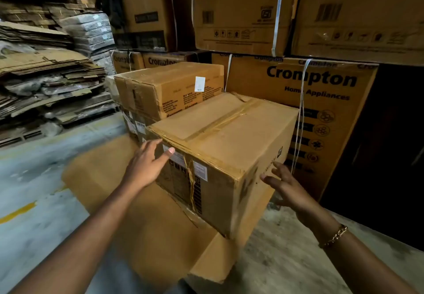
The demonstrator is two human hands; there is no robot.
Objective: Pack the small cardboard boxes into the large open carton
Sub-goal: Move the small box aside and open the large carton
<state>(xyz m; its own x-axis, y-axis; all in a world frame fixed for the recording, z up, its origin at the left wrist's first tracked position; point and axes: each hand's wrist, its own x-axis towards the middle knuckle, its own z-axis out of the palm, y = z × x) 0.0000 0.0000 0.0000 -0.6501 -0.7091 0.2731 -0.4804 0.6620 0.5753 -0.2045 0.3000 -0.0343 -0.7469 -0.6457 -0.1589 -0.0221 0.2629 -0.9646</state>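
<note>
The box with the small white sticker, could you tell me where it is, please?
In the head view, the box with the white sticker sits centre, stacked behind the taped box, left of the Crompton carton.

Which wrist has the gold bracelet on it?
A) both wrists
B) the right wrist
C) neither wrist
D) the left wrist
B: the bracelet circles the wrist behind the right hand, which is spread open beside the box; the left hand, flat against the box's labelled end, has a bare wrist.
</note>
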